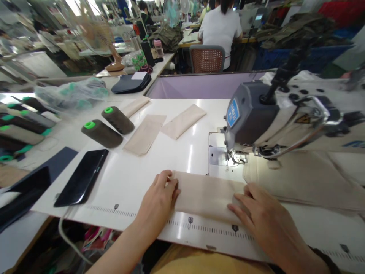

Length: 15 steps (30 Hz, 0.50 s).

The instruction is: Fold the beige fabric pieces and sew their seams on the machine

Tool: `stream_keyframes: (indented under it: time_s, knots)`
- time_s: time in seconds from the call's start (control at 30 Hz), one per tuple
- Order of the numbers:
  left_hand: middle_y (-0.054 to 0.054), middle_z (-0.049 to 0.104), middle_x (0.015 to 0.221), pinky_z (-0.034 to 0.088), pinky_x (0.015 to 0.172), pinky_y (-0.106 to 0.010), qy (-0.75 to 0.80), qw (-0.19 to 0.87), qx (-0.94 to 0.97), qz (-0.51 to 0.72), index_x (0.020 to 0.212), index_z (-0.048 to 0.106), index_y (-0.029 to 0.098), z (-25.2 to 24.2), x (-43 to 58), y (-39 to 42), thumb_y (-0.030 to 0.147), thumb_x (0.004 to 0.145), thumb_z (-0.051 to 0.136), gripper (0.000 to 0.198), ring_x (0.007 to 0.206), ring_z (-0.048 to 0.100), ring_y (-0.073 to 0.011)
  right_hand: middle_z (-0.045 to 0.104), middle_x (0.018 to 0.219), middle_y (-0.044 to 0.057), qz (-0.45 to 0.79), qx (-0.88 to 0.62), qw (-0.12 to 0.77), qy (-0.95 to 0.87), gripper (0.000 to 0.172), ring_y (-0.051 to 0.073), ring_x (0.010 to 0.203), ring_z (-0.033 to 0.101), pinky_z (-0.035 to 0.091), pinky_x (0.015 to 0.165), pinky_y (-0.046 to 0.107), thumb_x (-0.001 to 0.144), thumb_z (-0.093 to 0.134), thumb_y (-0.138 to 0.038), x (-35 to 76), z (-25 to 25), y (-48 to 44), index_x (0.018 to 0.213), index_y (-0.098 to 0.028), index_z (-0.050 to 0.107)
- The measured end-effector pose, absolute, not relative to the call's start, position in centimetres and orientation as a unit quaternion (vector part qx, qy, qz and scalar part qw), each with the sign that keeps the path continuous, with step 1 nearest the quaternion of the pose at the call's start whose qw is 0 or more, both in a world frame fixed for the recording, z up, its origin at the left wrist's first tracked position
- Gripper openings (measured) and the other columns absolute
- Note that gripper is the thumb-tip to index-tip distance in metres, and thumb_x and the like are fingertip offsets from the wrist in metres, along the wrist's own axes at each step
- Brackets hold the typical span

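Note:
A folded beige fabric piece (pixel 207 194) lies in front of me along the table's printed ruler. My left hand (pixel 161 196) pinches its left end between thumb and fingers. At the opposite end, my right hand (pixel 256 209) grips the fabric's right edge, fingers bent over it. Just beyond the cloth stands a sewing machine (pixel 252 118), its presser foot (pixel 236 158) above the metal needle plate (pixel 217 155). A larger stack of beige fabric (pixel 308 180) rests under the machine arm, right of the needle.
More beige pieces (pixel 145 133) lie left of the machine, near two dark thread cones (pixel 102 134). A black phone (pixel 82 177) with a cable sits on the left of the white table (pixel 122 179). Behind, a person in white (pixel 221 28) sits at another table.

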State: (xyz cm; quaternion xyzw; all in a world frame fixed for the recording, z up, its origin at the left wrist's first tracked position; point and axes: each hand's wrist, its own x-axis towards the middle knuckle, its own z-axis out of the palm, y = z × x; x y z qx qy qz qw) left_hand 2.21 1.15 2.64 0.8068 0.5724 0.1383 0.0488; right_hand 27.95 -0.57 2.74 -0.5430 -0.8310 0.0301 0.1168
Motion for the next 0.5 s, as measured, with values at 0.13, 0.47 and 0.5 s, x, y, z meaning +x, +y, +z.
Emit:
stream_keyframes:
  time_s: [0.13, 0.47, 0.5]
  knots:
    - [-0.01, 0.048, 0.124, 0.045, 0.09, -0.035, 0.42, 0.027, 0.9, 0.112, 0.107, 0.056, 0.016, 3.0, 2.5, 2.0, 0.012, 0.089, 0.028, 0.034, 0.111, 0.048, -0.0203, 0.057, 0.102, 0.018, -0.032, -0.509, 0.132, -0.85, 0.01, 0.029, 0.09, 0.056, 0.05, 0.075, 0.042, 0.078, 0.051, -0.011, 26.6, 2.5, -0.2, 0.079, -0.011, 0.061]
    - [-0.014, 0.058, 0.098, 0.044, 0.073, -0.05, 0.373, -0.062, 0.917, 0.123, 0.11, 0.056, 0.012, 0.3, 5.0, 3.1, 0.043, 0.088, 0.033, 0.044, 0.087, 0.053, -0.0328, 0.056, 0.11, 0.01, 0.062, -0.431, 0.127, -0.891, 0.024, 0.022, 0.108, 0.044, 0.032, 0.099, 0.036, 0.088, 0.045, -0.03, 24.5, 2.1, 0.2, 0.095, -0.011, 0.056]
    - [-0.016, 0.058, 0.099, 0.043, 0.073, -0.051, 0.375, -0.06, 0.915, 0.138, 0.112, 0.056, 0.012, -0.9, 4.9, 3.3, 0.043, 0.087, 0.035, 0.045, 0.088, 0.052, -0.0344, 0.056, 0.106, 0.009, 0.056, -0.435, 0.126, -0.89, 0.032, 0.022, 0.105, 0.045, 0.033, 0.098, 0.036, 0.088, 0.045, -0.039, 24.5, 2.1, 0.2, 0.096, -0.011, 0.056]
